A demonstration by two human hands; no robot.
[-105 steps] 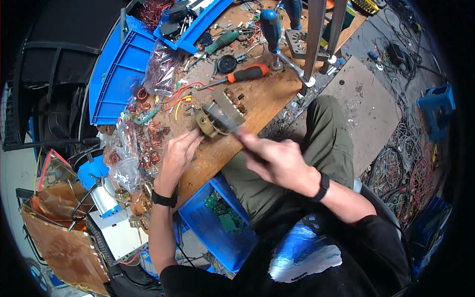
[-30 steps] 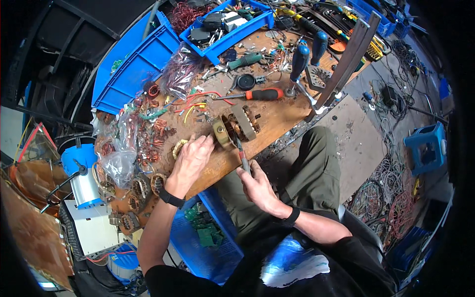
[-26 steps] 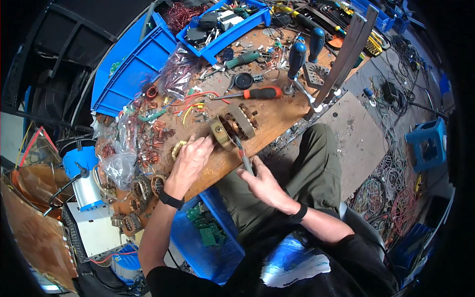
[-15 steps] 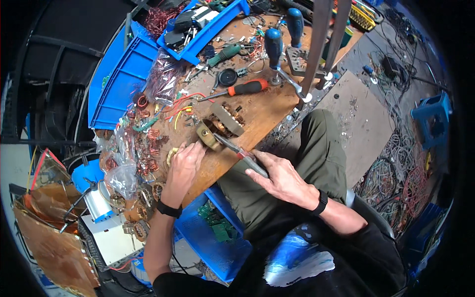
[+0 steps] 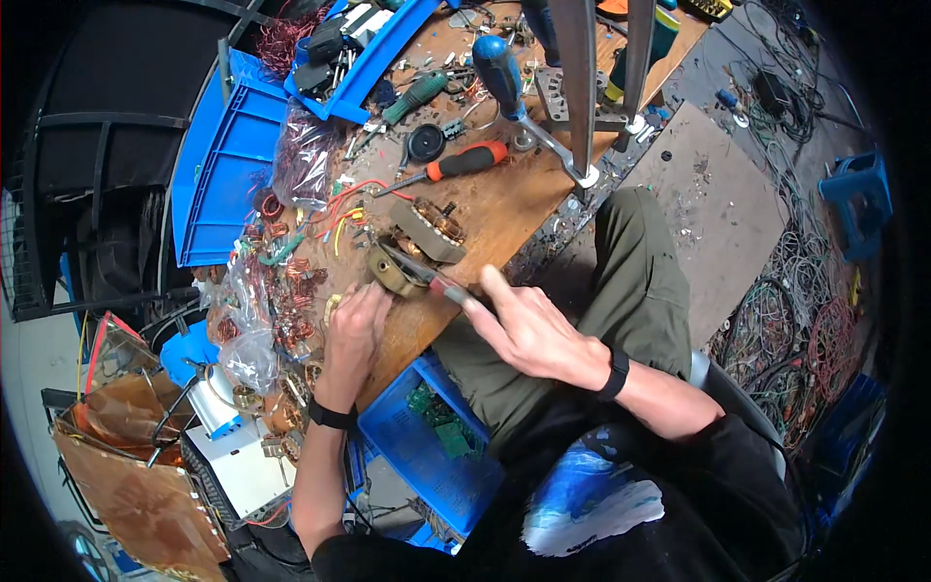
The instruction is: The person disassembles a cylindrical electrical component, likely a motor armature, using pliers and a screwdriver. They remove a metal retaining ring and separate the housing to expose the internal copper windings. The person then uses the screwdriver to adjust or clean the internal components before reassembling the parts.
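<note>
My left hand [image 5: 355, 315] is closed at the near edge of the bench, its fingertips against a dull brass-coloured metal housing [image 5: 390, 274] and partly hidden. In my right hand [image 5: 543, 335] is the end of a hand tool with a red-and-grey handle [image 5: 450, 289]. The thumb lies along the handle and a finger is raised off it. Its narrow metal end reaches into the housing; I cannot make out the tool's exact kind. Just beyond the housing, a motor stator [image 5: 427, 233] with a laminated core and copper windings sits on the wood.
A screwdriver with a red-and-black handle [image 5: 465, 160] and a green-handled one [image 5: 417, 95] lie farther back. An upright blue-handled tool [image 5: 500, 76] stands near metal bars [image 5: 574, 87]. Copper coils [image 5: 303, 281] cover the left side. A blue crate [image 5: 388, 427] holds circuit boards below.
The whole view has shifted somewhat. My right hand has changed its hold on the tool, a finger now lifted from the handle. The housing has tilted slightly beside the stator.
</note>
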